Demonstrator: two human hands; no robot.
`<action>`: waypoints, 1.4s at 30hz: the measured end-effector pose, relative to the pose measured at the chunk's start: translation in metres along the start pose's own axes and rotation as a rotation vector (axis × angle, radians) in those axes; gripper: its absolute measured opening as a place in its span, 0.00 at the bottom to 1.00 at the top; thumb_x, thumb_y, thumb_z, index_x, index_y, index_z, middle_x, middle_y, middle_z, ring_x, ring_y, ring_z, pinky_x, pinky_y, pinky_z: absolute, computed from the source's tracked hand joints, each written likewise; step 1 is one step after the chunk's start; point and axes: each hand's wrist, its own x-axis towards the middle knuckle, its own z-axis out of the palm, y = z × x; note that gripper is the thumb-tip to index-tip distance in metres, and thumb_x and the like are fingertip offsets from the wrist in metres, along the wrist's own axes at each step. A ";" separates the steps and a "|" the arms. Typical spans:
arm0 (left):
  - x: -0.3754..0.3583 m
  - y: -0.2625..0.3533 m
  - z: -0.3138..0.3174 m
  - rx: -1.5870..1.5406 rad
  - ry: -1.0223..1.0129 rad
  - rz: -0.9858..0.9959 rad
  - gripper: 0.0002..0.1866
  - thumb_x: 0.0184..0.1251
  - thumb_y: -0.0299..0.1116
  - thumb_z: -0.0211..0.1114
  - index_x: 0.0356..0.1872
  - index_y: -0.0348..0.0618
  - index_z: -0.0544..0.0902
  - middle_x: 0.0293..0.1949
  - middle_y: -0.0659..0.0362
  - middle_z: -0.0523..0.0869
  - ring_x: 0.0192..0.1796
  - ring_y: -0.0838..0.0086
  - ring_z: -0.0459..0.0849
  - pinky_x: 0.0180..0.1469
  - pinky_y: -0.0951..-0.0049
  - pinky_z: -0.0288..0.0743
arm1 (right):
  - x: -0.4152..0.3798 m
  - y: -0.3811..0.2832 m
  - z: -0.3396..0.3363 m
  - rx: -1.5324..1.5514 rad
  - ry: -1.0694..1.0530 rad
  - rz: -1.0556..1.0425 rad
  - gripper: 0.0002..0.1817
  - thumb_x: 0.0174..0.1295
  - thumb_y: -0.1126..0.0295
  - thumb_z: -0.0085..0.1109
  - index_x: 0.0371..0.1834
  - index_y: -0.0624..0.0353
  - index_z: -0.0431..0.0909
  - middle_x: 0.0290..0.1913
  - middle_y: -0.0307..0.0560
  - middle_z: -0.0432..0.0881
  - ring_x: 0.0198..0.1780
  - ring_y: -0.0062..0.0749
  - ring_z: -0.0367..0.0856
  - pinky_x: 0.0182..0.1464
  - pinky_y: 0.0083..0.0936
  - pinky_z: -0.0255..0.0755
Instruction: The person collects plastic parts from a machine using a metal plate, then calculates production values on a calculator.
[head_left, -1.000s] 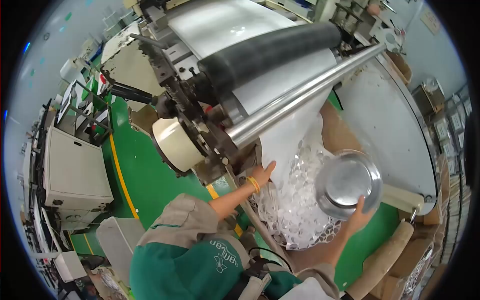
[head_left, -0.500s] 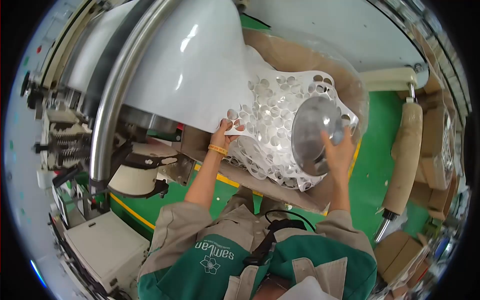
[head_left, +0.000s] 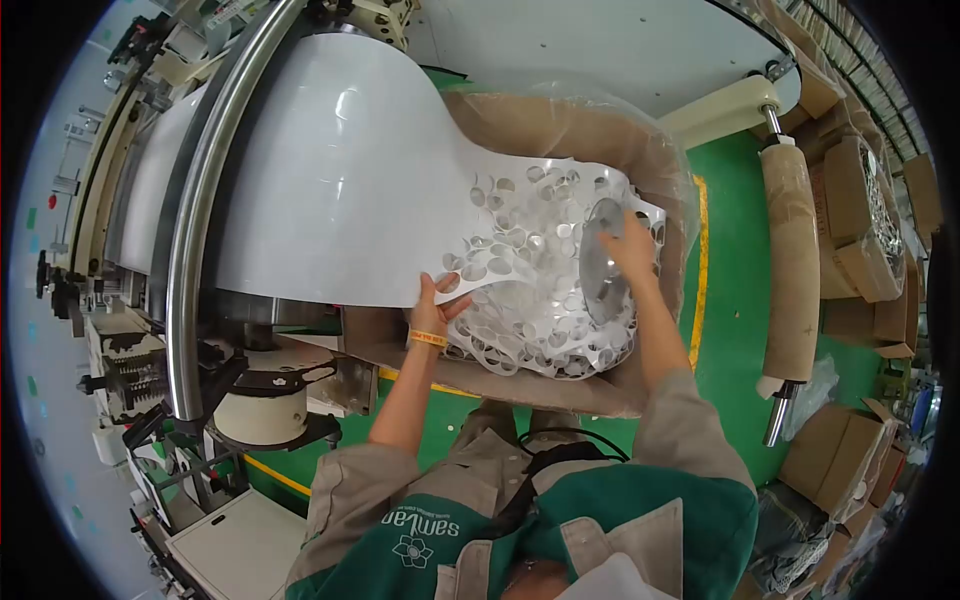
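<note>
A white sheet (head_left: 330, 190) comes off the machine on the left and turns into a web of round punched holes (head_left: 495, 268) over a carton. My left hand (head_left: 437, 305), with a yellow wristband, grips the lower edge of this sheet where the holes begin; its fingers are partly spread. A grey translucent disc (head_left: 601, 285) stands tilted on the punched web. My right hand (head_left: 632, 252) holds the disc by its right side, fingertips over its face. The fingers behind it are hidden.
A plastic-lined cardboard carton (head_left: 560, 115) surrounds the punched web. A metal bar (head_left: 200, 200) runs along the machine at left. To the right, a brown roller (head_left: 790, 260) hangs from a cream arm (head_left: 725, 112). Cardboard boxes (head_left: 838, 450) stand farther right on the green floor (head_left: 730, 300).
The view has shifted. The disc has turned more edge-on, and my right hand has come closer over its upper right side. My left hand stays at the sheet's edge.
</note>
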 end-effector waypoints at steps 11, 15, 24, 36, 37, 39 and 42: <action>0.009 -0.031 -0.034 0.251 -0.053 -0.178 0.18 0.62 0.42 0.56 0.44 0.37 0.74 0.37 0.55 0.79 0.32 0.78 0.78 0.31 0.83 0.72 | -0.003 -0.029 0.087 0.488 0.330 -0.009 0.27 0.48 0.56 0.62 0.44 0.67 0.69 0.42 0.57 0.76 0.41 0.48 0.76 0.43 0.36 0.67; 0.030 -0.020 -0.056 0.493 0.065 0.292 0.25 0.59 0.46 0.59 0.49 0.36 0.73 0.42 0.57 0.78 0.44 0.74 0.75 0.47 0.76 0.68 | -0.007 -0.057 0.001 0.204 0.007 0.077 0.25 0.47 0.58 0.62 0.42 0.66 0.68 0.41 0.62 0.75 0.42 0.53 0.75 0.41 0.35 0.67; -0.007 -0.032 0.017 -0.400 -0.269 -0.015 0.25 0.66 0.47 0.44 0.55 0.38 0.62 0.47 0.48 0.75 0.46 0.62 0.77 0.39 0.58 0.77 | 0.059 -0.090 0.072 1.208 0.107 0.087 0.23 0.47 0.60 0.65 0.41 0.63 0.69 0.44 0.50 0.77 0.44 0.35 0.75 0.42 0.30 0.66; 0.036 -0.067 -0.068 -0.340 0.131 -0.024 0.19 0.67 0.45 0.47 0.55 0.50 0.67 0.52 0.55 0.72 0.52 0.61 0.73 0.48 0.53 0.73 | -0.006 -0.079 -0.095 0.109 0.164 -0.178 0.21 0.51 0.63 0.58 0.44 0.61 0.66 0.30 0.58 0.78 0.31 0.54 0.76 0.34 0.41 0.67; 0.032 -0.072 -0.058 -0.313 0.136 -0.085 0.20 0.66 0.45 0.48 0.56 0.50 0.66 0.53 0.55 0.71 0.54 0.61 0.71 0.50 0.52 0.71 | -0.024 -0.076 -0.109 0.030 0.157 -0.186 0.22 0.51 0.62 0.58 0.46 0.61 0.66 0.33 0.59 0.78 0.33 0.55 0.76 0.36 0.41 0.68; 0.025 -0.079 -0.036 -0.281 0.161 -0.183 0.22 0.65 0.46 0.49 0.57 0.50 0.65 0.55 0.56 0.69 0.59 0.61 0.67 0.54 0.51 0.67 | -0.042 -0.033 -0.068 -0.217 -0.026 -0.062 0.33 0.50 0.57 0.57 0.59 0.59 0.61 0.48 0.61 0.73 0.47 0.55 0.73 0.48 0.43 0.65; 0.008 -0.097 -0.021 0.092 -0.039 -0.374 0.33 0.56 0.52 0.57 0.60 0.47 0.61 0.61 0.52 0.62 0.65 0.61 0.53 0.62 0.53 0.50 | -0.088 0.031 0.054 -0.226 -0.270 0.064 0.38 0.51 0.54 0.57 0.60 0.66 0.57 0.54 0.63 0.69 0.54 0.55 0.69 0.56 0.43 0.60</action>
